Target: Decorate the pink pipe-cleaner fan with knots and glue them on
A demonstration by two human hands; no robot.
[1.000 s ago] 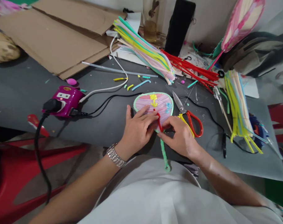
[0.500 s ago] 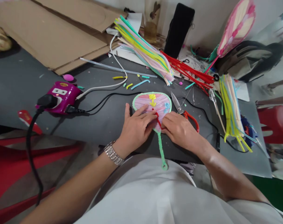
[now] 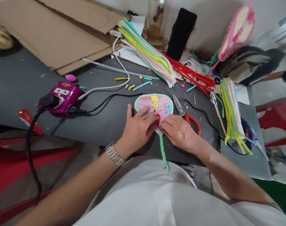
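Note:
A small pink craft fan with a green rim and a green handle lies on the grey table in front of me. It carries a yellow ornament and a blue one. My left hand lies on the fan's lower left, fingers stretched out and pressing down. My right hand is closed in a pinch at the fan's lower right. Between the two sets of fingertips sits a short red piece on the fan's face.
Red-handled scissors lie right of the fan. A purple power strip with cables sits at left. Bundles of pastel sticks, red sticks and yellow sticks lie behind and right. Cardboard covers the far left.
My right hand has slid left, closer to the left hand, over the fan's base. The red piece between the fingers looks more bunched up. The view has shifted slightly.

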